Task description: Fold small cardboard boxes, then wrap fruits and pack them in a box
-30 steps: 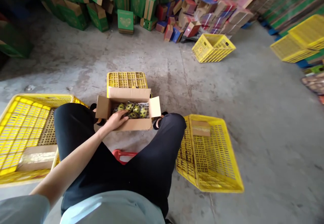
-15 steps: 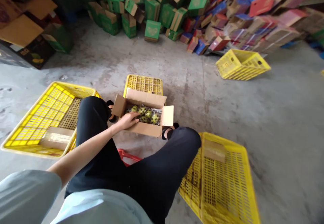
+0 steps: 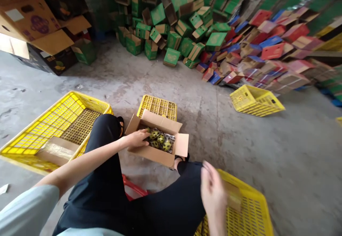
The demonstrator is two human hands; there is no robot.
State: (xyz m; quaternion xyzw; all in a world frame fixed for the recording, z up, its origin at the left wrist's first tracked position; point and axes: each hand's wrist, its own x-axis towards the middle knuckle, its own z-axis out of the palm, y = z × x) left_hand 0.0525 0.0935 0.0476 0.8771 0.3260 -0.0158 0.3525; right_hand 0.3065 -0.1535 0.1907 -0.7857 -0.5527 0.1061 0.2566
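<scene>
An open cardboard box (image 3: 155, 155) stands between my knees, its flaps folded outward. Inside lie several round yellow-green fruits (image 3: 160, 138) with dark patches, wrapped in clear plastic. My left hand (image 3: 138, 138) reaches over the box's left side, fingers stretched out onto the nearest fruits; its fingertips are partly lost among them. My right hand (image 3: 213, 189) is raised beside my right knee, over the near end of the right yellow crate (image 3: 248, 221). Motion smears its fingers, and whether anything is in them does not show.
Behind the box sits an upturned yellow crate (image 3: 160, 104). Another yellow crate (image 3: 60, 113) at my left holds a flat cardboard piece (image 3: 57, 150). A red frame (image 3: 133, 188) is beneath me. Farther off are a yellow crate (image 3: 256, 100) and heaped green boxes (image 3: 171, 56).
My right hand has come into view at the right knee. The left hand stays at the box's left side. The whole view has shifted, with the floor and boxes sitting lower.
</scene>
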